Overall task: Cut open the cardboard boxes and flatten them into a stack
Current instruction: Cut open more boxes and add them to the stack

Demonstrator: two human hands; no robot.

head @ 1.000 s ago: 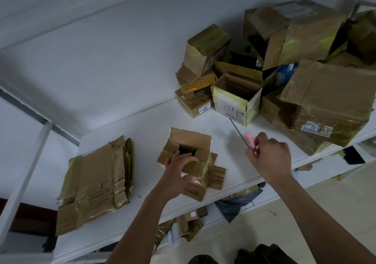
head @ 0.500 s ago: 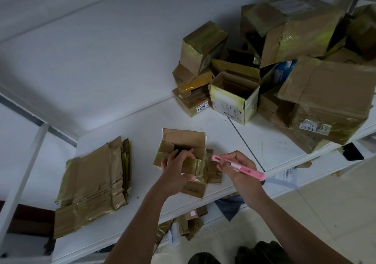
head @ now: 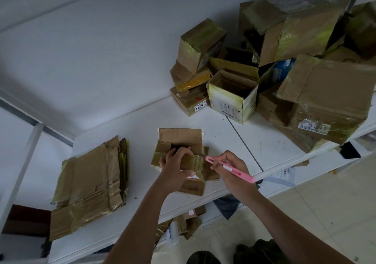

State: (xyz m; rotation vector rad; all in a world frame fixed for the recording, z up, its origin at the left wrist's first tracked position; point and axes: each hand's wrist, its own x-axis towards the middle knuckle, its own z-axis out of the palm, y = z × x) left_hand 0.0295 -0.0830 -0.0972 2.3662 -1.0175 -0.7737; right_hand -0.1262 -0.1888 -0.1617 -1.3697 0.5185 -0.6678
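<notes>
**Small box gripped at the shelf's front edge, pink cutter at its corner**

White shelf [head: 126, 121] against a pale wall, tiled floor at lower right. At left of frame, a flattened stack [head: 89, 184] of taped cardboard, lying flat near the shelf's front edge. At centre, a small box [head: 181, 139], top flaps open, dark inside, contents not discernible. Left hand [head: 176, 169] curled over its near wall, fingers hooked into the opening. Just right, right hand [head: 231, 169] clenched around a pink utility knife [head: 230, 169], tip touching the box's taped right corner. At upper right, a pile of boxes [head: 305, 60], mostly taped; among them an open box [head: 234, 94], upright, dark within, nothing seen inside. Under the shelf, cardboard scraps [head: 187, 221].
</notes>
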